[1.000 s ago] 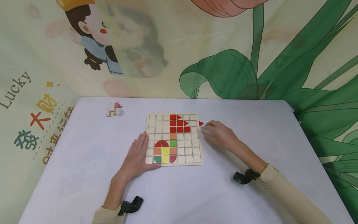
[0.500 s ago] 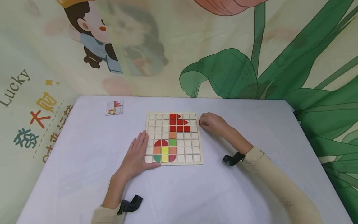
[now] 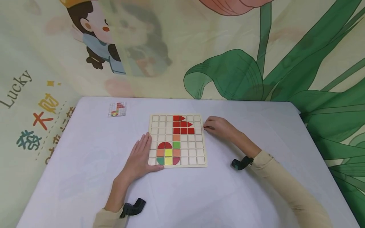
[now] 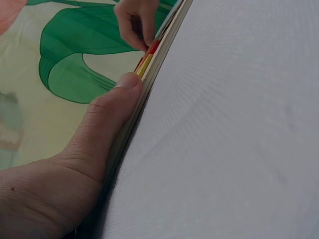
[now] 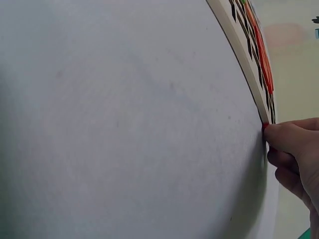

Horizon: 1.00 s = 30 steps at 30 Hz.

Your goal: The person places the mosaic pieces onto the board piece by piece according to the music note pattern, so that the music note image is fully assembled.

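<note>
A square wooden grid board (image 3: 192,153) lies on the white-covered table. Red square tiles and pointed red triangle tiles fill part of its upper rows; orange, green, yellow and rounded tiles (image 3: 168,152) sit lower down. My left hand (image 3: 138,162) rests along the board's left side, its fingers straight and its thumb at the near edge. At the right edge, my right hand (image 3: 220,127) pinches a small red triangle tile (image 5: 265,127) between thumb and fingertips, mostly hidden by them. In the right wrist view, that tile is beside the board's rim.
A small card (image 3: 117,109) printed with a coloured grid pattern lies at the table's back left. Behind the table (image 3: 256,202) hangs a cloth (image 3: 159,85) printed with leaves and a cartoon figure. Each wrist wears a black camera.
My right hand has moved up and slightly left to the red triangle tile beside the board and now pinches it. The left hand has stayed in place.
</note>
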### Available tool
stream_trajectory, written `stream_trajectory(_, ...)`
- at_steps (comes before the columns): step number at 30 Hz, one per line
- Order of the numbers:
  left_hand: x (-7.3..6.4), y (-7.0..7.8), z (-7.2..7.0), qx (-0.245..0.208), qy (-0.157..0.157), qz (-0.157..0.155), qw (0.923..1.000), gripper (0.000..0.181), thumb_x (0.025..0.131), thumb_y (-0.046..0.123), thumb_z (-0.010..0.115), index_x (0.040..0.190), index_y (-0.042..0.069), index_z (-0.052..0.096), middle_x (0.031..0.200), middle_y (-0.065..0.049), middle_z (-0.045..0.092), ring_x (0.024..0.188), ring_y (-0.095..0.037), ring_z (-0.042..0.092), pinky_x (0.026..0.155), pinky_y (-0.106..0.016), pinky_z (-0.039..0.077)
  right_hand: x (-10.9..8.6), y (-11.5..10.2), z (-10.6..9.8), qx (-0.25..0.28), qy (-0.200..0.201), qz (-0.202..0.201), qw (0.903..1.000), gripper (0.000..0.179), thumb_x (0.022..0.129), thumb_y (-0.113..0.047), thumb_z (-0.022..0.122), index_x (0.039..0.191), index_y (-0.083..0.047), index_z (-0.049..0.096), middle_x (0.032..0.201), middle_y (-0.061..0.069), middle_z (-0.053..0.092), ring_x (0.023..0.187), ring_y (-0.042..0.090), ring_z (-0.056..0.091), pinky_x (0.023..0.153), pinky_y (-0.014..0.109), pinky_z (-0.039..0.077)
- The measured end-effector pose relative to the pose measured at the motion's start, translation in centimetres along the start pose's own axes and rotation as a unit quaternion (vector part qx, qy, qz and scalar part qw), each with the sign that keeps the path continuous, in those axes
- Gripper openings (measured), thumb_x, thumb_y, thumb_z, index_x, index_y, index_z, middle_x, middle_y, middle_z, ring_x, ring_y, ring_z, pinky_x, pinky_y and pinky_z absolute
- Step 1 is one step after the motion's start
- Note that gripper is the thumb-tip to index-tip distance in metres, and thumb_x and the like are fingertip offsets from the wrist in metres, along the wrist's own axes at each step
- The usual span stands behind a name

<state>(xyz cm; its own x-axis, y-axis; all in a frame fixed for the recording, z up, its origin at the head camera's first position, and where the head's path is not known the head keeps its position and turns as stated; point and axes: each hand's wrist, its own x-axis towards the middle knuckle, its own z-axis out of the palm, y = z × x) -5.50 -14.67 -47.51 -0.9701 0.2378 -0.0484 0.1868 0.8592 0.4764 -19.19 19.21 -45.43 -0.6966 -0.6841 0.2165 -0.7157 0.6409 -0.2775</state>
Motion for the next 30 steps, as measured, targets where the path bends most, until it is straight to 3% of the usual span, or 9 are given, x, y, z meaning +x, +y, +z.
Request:
stream_trajectory(6,-0.1,0.0,0.0,0.001,0.002,-0.001,1.0000,0.121,0.068,0.053,0.081,0.155,0.001,0.013,0.164,-0.016,0.009,0.152,-0.033,0.007,0.123,-0.053,0.014,-0.4,0.3,-0.3,0.031,-0.007,-0.042,0.9986,0.013,0.082,-0.004,0.074,0.095,-0.005,0.076,0.095,0.007,0.069,0.088,0.018,0.066,0.078,0.029,0.058)
stream_trajectory(13,0.0,0.0,0.2,0.002,0.002,0.001,1.0000,0.121,0.069,0.053,0.081,0.155,0.001,0.013,0.164,-0.015,0.009,0.152,-0.033,0.007,0.123,-0.053,0.014,-0.5,0.3,-1.0,0.060,-0.038,-0.041,0.9966,0.013,0.082,-0.005,0.074,0.095,-0.006,0.076,0.093,0.004,0.070,0.086,0.015,0.067,0.077,0.027,0.058)
stream_trajectory(18,-0.1,-0.1,0.2,0.004,0.002,-0.002,1.0000,0.121,0.068,0.052,0.081,0.155,0.001,0.013,0.164,-0.015,0.009,0.152,-0.033,0.007,0.123,-0.053,0.014,-0.1,-0.6,-1.3,0.084,-0.040,-0.047,0.9946,0.015,0.081,-0.005,0.075,0.096,-0.006,0.076,0.095,0.004,0.071,0.088,0.015,0.068,0.080,0.028,0.058)
stream_trajectory(30,0.0,0.0,0.1,-0.001,0.002,-0.003,1.0000,0.122,0.068,0.053,0.081,0.155,0.001,0.013,0.164,-0.016,0.009,0.152,-0.033,0.007,0.123,-0.053,0.013,2.2,-3.0,-0.6,0.001,-0.077,-0.080,0.9938,0.010,0.084,-0.006,0.073,0.094,-0.006,0.075,0.097,0.006,0.070,0.090,0.018,0.065,0.083,0.026,0.057)
